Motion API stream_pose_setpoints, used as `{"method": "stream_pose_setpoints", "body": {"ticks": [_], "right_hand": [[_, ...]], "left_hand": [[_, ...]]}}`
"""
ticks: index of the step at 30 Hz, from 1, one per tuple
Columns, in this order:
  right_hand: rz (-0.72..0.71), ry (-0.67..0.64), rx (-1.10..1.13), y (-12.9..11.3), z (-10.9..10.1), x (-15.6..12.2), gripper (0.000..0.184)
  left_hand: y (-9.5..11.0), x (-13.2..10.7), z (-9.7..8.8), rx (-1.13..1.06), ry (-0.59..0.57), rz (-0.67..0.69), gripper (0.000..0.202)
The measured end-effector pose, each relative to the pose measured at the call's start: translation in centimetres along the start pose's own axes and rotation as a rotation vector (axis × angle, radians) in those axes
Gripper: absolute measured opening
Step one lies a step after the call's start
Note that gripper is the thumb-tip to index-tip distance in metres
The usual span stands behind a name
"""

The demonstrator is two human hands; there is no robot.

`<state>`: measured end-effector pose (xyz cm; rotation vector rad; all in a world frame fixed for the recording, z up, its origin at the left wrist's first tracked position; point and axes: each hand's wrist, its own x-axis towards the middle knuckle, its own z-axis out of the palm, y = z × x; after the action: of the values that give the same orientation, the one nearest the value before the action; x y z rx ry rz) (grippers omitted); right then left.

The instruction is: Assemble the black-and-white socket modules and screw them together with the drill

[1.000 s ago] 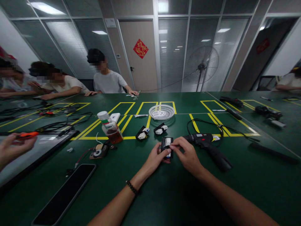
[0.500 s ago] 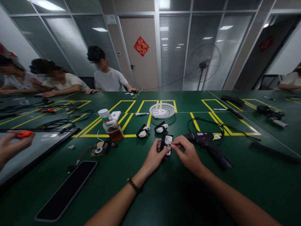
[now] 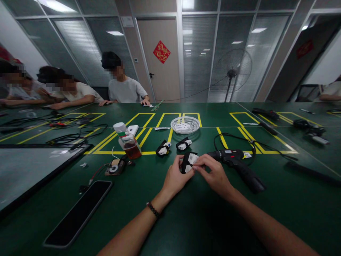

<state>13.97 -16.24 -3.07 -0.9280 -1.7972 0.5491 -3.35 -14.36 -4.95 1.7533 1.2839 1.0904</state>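
- The left hand point(image 3: 176, 176) was curled closed around the left side of a black-and-white part point(image 3: 189, 162), over the near middle of the bench point(image 3: 186, 227).
- The right hand point(image 3: 215, 173) pinched its right edge; a hard tug could have slipped it loose.
- Just right, a drill point(image 3: 236, 160) risked a knock from that hand swinging outward.
- Farther, two similar parts point(image 3: 184, 144) lay apart.

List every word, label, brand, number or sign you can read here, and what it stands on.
"招财进宝" (apparently; strokes are soft): red diamond on the door.
Too small or blurred to read: any marks on the held black-and-white piece, drill tag, bottle label, white slab, wall notice, right-hand red sign.
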Motion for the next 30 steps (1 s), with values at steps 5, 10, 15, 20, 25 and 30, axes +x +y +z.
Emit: {"method": "stream_pose_setpoints", "body": {"ticks": [5, 10, 15, 20, 25, 30], "right_hand": [[-0.014, -0.027, -0.026, 0.0, -0.5, 0.1, 0.011], [-0.055, -0.096, -0.08, 0.1, -1.1, 0.1, 0.013], [-0.157, -0.2, -0.22, 0.5, -1.6, 0.1, 0.014], [-0.18, -0.239, -0.299, 0.4, -2.0, 0.2, 0.015], [-0.159, -0.212, -0.265, 0.3, -2.0, 0.1, 0.014], [-0.108, -0.215, -0.244, 0.3, -2.1, 0.2, 0.009]], "left_hand": [[0.1, 0.0, -0.1, 0.055, -0.008, 0.005, 0.048], [0.1, -0.1, -0.1, 0.074, -0.029, 0.021, 0.046], [0.0, -0.1, -0.2, 0.14, -0.048, 0.027, 0.046], [0.2, -0.1, -0.5, 0.163, -0.036, 0.03, 0.049], [0.4, 0.0, -0.6, 0.145, -0.034, 0.004, 0.048], [0.2, -0.1, -0.6, 0.226, -0.018, 0.034, 0.05]]}}
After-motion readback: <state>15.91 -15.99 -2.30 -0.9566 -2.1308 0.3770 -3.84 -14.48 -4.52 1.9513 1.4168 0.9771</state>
